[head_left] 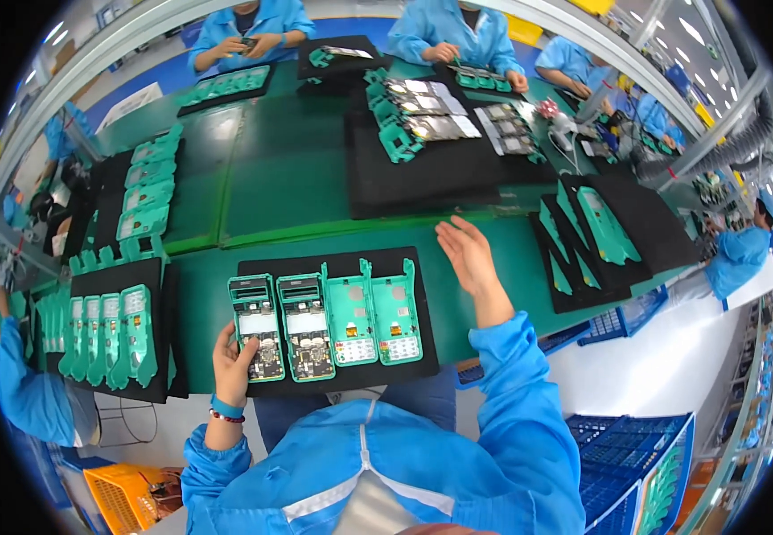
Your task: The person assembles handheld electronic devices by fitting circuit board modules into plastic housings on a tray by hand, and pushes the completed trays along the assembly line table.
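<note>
On a black foam mat [428, 357] in front of me, a row of green plastic device housings lies side by side. My left hand [232, 364] grips the leftmost housing [255, 319] by its left edge, the thumb over the circuit board inside. The housing beside it [306, 323] also carries a circuit board. To their right, two housings without such boards, one [349, 308] and another [394, 308], show white keypad parts at their near ends. My right hand [471, 259] is raised right of the mat, fingers stretched out, holding nothing.
More green housings [110, 330] lie on a mat at left, others [148, 187] beyond them. Stacked black foam pieces with a green housing [608, 227] stand at right. Boards and housings [427, 111] fill a far mat. Blue crates [623, 446] stand below right. Co-workers sit across the table.
</note>
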A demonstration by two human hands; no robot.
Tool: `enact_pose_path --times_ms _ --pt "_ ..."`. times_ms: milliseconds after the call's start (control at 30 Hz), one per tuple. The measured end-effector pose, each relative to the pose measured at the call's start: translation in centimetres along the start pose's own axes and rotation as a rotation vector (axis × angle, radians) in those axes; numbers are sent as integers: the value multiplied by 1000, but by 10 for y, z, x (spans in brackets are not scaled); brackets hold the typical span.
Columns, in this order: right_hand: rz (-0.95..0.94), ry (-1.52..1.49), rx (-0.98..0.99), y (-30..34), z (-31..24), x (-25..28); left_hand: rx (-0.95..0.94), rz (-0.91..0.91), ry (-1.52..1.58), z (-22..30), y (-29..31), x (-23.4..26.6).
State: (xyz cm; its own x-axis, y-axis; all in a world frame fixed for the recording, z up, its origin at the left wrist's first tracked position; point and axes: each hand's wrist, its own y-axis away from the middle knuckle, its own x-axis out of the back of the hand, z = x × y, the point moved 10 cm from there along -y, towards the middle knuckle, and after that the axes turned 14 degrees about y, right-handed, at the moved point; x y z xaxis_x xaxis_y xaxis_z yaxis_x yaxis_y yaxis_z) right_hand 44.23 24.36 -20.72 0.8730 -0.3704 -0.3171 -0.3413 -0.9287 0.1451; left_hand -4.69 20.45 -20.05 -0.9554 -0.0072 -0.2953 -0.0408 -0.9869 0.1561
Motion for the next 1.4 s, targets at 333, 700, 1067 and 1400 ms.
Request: enact_pose_path --times_ms 333,700,1067,1400 --pt "23 -560 37 -79 18 -7 -36 52 64 -5 20 28" --pt "83 -357 105 -94 3 -8 -38 31 75 -14 14 30" --pt "246 -319 93 -102 -9 -20 -64 47 20 -13 18 29" --pt "97 217 -172 -132 23 -17 -105 72 15 -13 24 37"
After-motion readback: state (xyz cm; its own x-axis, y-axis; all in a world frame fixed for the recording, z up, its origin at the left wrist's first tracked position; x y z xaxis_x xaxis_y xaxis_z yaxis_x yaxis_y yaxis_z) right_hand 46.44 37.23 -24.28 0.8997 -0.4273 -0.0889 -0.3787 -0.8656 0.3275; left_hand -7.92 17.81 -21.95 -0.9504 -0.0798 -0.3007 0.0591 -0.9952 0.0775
